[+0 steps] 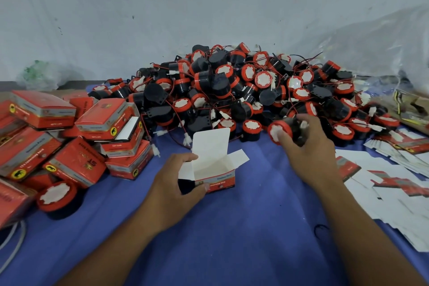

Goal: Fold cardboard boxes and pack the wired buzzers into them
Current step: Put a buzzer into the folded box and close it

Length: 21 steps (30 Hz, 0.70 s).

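Observation:
My left hand [176,183] grips a small red and white cardboard box [214,169] that stands on the blue cloth with its top flaps open and its white lid flap upright. To its right, my right hand [308,144] holds a black buzzer with a red rim and white face [279,132], its wire and white plug caught against the fingers. Behind both hands a big heap of the same wired buzzers [232,86] covers the middle of the table.
Several closed red boxes [76,139] are piled at the left, with a loose buzzer [58,196] lying in front of them. Flat unfolded box blanks [394,183] are spread at the right. A clear plastic bag [371,44] lies behind the heap, against the wall.

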{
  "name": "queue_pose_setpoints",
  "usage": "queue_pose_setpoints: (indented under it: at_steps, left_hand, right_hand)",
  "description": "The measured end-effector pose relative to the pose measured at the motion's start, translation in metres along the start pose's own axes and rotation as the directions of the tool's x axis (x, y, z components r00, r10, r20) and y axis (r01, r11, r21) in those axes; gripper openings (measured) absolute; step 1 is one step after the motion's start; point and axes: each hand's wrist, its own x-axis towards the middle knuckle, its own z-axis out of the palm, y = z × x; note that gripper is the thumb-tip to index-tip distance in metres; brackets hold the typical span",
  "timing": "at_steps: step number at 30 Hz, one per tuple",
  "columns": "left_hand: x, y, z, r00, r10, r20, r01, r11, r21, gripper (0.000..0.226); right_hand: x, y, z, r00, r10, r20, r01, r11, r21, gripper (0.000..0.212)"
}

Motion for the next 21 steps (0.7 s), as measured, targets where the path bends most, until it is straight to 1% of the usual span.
queue_pose_setpoints:
  at_steps: [1,2,3,4,5,6,7,8,9,10,11,12,14,15,16,18,19,21]
  left_hand:
    - [0.000,0.000,0.000,1.000,0.003,0.002,-0.003,1.000,0.005,0.058]
    - [0.000,-0.001,0.000,1.000,0.008,0.006,-0.008,1.000,0.011,0.057]
    - [0.000,-0.001,0.000,1.000,0.011,0.013,-0.011,1.000,0.015,0.057]
    - [0.000,-0.001,0.001,1.000,0.008,0.020,-0.009,1.000,0.016,0.058]
    - [0.000,-0.001,0.001,1.000,-0.001,0.026,0.000,1.000,0.015,0.059]
    - [-0.001,-0.001,0.001,1.000,-0.011,0.030,0.011,1.000,0.014,0.059]
    - [-0.001,0.000,0.002,0.999,-0.014,0.031,0.014,1.000,0.017,0.060]
    - [-0.001,0.001,0.002,0.999,-0.009,0.034,0.008,1.000,0.025,0.060]
    - [-0.001,0.002,0.002,0.999,-0.001,0.041,0.000,0.999,0.032,0.060]
    - [-0.001,0.004,0.002,0.999,0.004,0.051,-0.005,1.000,0.027,0.060]
    - [-0.001,0.005,0.001,0.998,0.007,0.060,-0.008,1.000,0.011,0.060]
    - [-0.001,0.006,0.001,0.998,0.010,0.065,-0.009,1.000,-0.003,0.061]
    - [-0.001,0.008,0.001,0.998,0.011,0.068,-0.012,1.000,0.009,0.061]
    - [-0.001,0.009,0.000,0.997,0.022,0.072,-0.023,1.000,0.014,0.059]
    - [-0.001,0.011,0.000,0.996,0.049,0.076,-0.050,0.999,0.010,0.056]
    - [-0.001,0.013,-0.001,0.987,0.135,0.081,-0.135,0.991,-0.002,0.046]
    - [-0.001,0.013,-0.001,0.979,0.183,0.085,-0.183,0.983,-0.014,0.039]
    - [0.000,0.012,0.000,0.960,0.265,0.094,-0.260,0.964,-0.055,0.029]
  right_hand:
    - [-0.004,-0.009,0.003,0.999,0.018,0.038,-0.026,0.978,0.205,0.037]
    - [-0.009,-0.019,0.006,0.993,0.031,0.110,-0.077,0.892,0.444,0.034]
    - [-0.014,-0.029,0.009,0.978,0.042,0.202,-0.166,0.741,0.651,0.029]
    - [-0.018,-0.037,0.012,0.951,0.033,0.308,-0.272,0.567,0.778,0.024]
    - [-0.023,-0.045,0.016,0.913,0.008,0.407,-0.368,0.443,0.817,0.023]
    - [-0.028,-0.050,0.020,0.872,-0.020,0.489,-0.443,0.393,0.806,0.025]
    - [-0.033,-0.053,0.024,0.836,-0.039,0.548,-0.490,0.398,0.776,0.028]
    - [-0.037,-0.053,0.029,0.812,-0.050,0.582,-0.507,0.435,0.744,0.029]
    - [-0.041,-0.053,0.034,0.808,-0.048,0.588,-0.486,0.509,0.710,0.026]
    - [-0.044,-0.052,0.036,0.821,-0.056,0.568,-0.417,0.620,0.664,0.022]
    - [-0.047,-0.051,0.038,0.842,-0.078,0.534,-0.311,0.739,0.597,0.021]
    - [-0.049,-0.050,0.040,0.862,-0.115,0.494,-0.186,0.835,0.518,0.023]
    - [-0.051,-0.050,0.041,0.894,-0.197,0.401,0.058,0.941,0.332,0.023]
    - [-0.052,-0.049,0.042,0.906,-0.227,0.356,0.159,0.964,0.212,0.022]
    - [-0.054,-0.049,0.044,0.914,-0.229,0.335,0.211,0.973,0.089,0.024]
    - [-0.054,-0.047,0.051,0.922,-0.154,0.355,0.210,0.970,-0.124,0.036]
    - [-0.054,-0.044,0.055,0.922,-0.132,0.364,0.220,0.953,-0.210,0.038]
    - [-0.055,-0.040,0.063,0.927,-0.140,0.348,0.259,0.909,-0.325,0.033]
